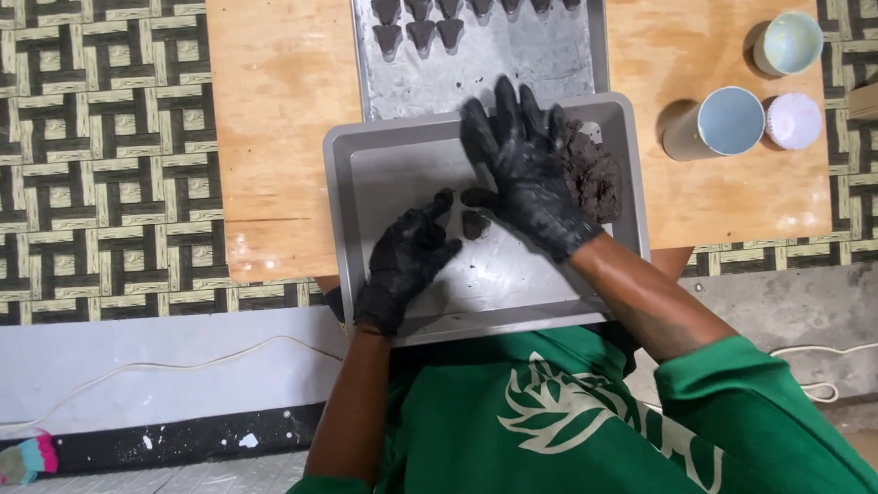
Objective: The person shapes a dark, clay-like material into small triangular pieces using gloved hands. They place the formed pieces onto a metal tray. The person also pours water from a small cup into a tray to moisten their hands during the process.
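Two rows and part of a third of dark cones (pixel 450 31) stand on the far sheet (pixel 550 66), most of it bare. The left hand (pixel 407 262) curls its grip loosely, holding nothing I can see; a small lump (pixel 475 224) lies just right of it. The right hand (pixel 523 168) is spread flat above it. Under its far side a large clay mass (pixel 595 174) waits in the tray (pixel 355 181), so I judge much is left.

Gloved left hand (pixel 407 262) curled; right hand (pixel 523 167) flat, fingers spread.

A wooden table (pixel 283 135) stands on patterned woven flooring (pixel 84 155) beside grey concrete (pixel 115 364).
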